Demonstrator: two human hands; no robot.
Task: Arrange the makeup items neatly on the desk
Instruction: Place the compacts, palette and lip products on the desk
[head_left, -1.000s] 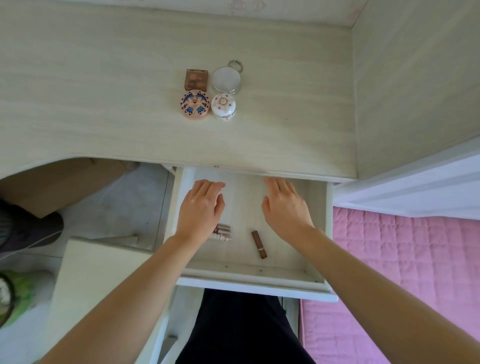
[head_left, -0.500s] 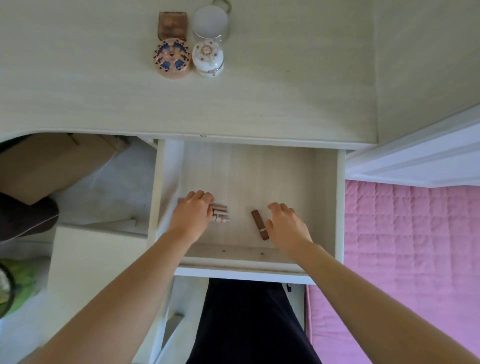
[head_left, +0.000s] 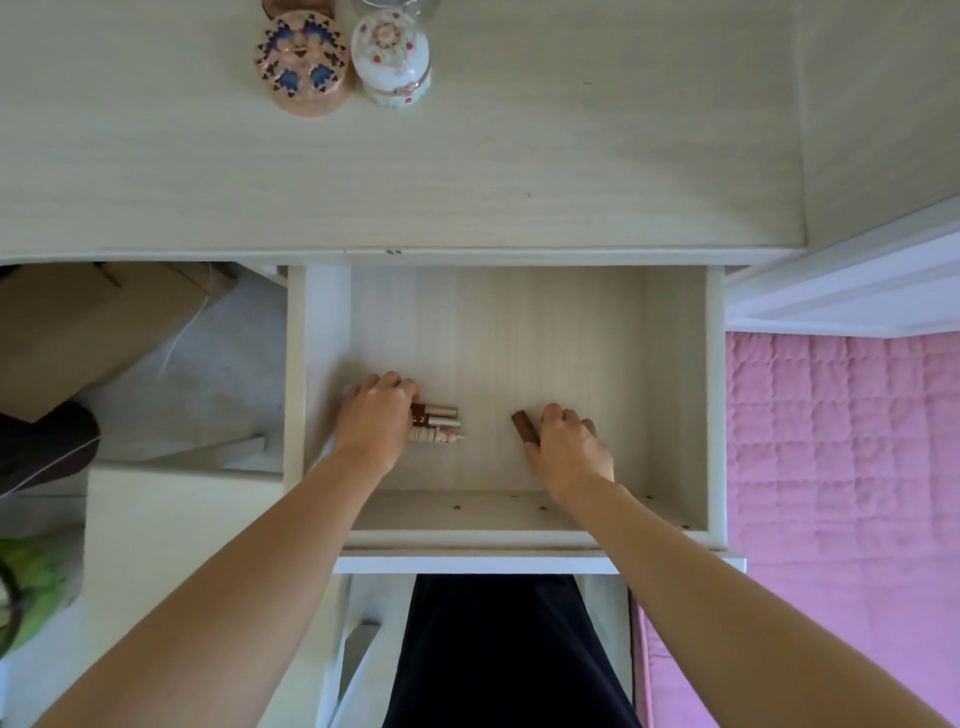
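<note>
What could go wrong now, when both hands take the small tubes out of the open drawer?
1. The left hand grips several small tubes at once, and one might slip out when lifted.
2. The right hand covers most of the brown lipstick, so its hold is hard to judge; it may roll away.
3. The pink round case and white floral jar on the desk stand close together; setting tubes nearby could knock them.
</note>
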